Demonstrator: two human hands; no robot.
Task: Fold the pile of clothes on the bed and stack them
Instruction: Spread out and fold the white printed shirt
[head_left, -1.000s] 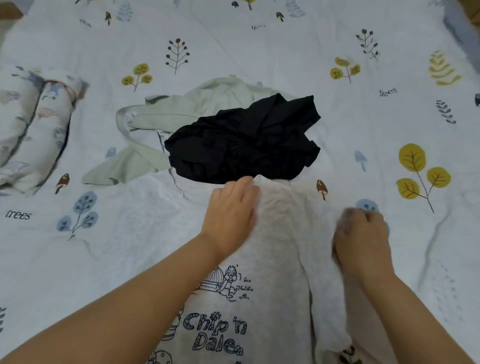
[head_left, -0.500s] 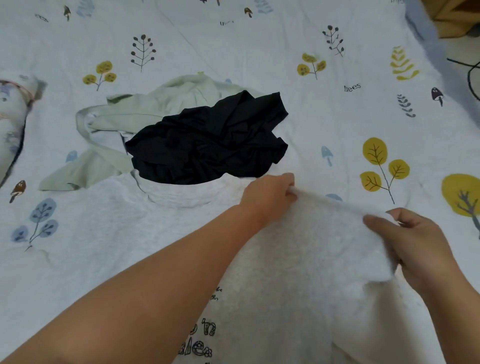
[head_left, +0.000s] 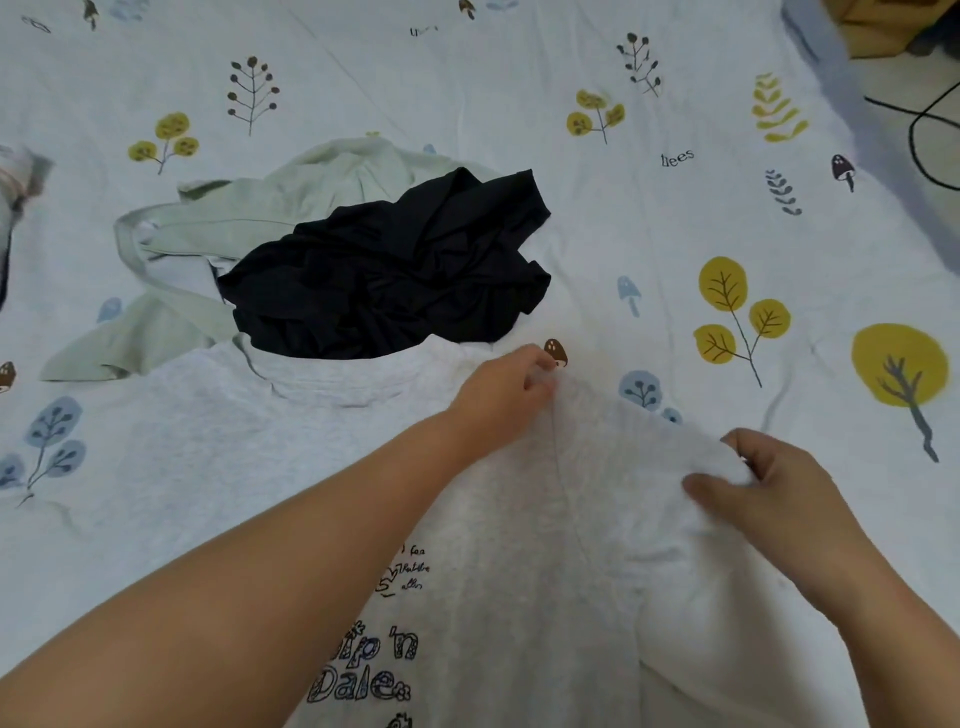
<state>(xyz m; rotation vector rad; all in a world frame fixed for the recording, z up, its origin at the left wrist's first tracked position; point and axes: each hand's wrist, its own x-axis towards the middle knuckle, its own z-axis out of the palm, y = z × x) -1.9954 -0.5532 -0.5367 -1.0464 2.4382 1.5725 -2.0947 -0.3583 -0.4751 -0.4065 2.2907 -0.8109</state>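
Observation:
A light grey T-shirt (head_left: 218, 447) with a black cartoon print lies flat on the bed, front up, collar toward the far side. My left hand (head_left: 501, 397) pinches the shirt at its right shoulder. My right hand (head_left: 769, 499) grips the end of the right sleeve, which is lifted a little and stretched out between both hands. Beyond the collar sits a crumpled black garment (head_left: 395, 275). It lies partly on a pale green garment (head_left: 218, 234) that spreads to the left.
The bed sheet (head_left: 519, 93) is white with printed leaves and mushrooms. A patterned bundle (head_left: 15, 176) shows at the left edge. The bed's right edge (head_left: 831, 67) runs at the upper right, with floor and a black cable (head_left: 924, 135) beyond it.
My left hand slid from the shirt's collar area to the right shoulder. My right hand took the sleeve and pulled it out to the right. The view shifted right.

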